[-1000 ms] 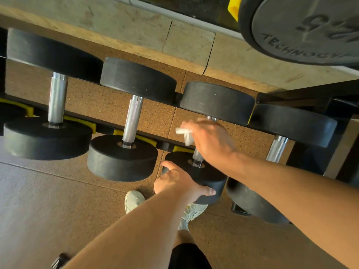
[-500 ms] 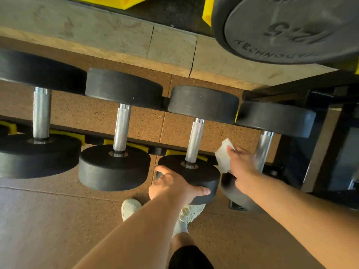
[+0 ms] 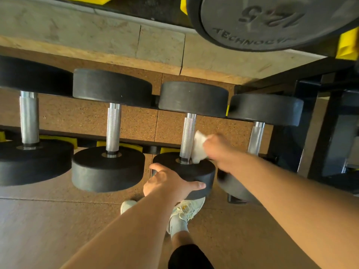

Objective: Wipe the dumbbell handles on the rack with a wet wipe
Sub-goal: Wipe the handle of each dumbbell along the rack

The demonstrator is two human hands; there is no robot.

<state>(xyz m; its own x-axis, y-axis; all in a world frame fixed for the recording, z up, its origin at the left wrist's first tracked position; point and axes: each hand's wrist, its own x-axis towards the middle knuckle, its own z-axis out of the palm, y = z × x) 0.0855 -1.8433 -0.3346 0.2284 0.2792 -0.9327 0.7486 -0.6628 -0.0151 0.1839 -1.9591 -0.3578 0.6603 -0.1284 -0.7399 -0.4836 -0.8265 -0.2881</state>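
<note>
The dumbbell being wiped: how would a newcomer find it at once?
Find the rack's lower row of four black dumbbells. Count to the third from the left. Only this one has a left hand gripping its near disc and a white wipe beside its handle.

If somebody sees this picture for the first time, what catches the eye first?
First, the row of black dumbbells with shiny handles across the middle. Then the right hand pressing a white wipe against the third dumbbell's handle, while the left hand grips its near end. A big weight plate fills the top right.
</note>
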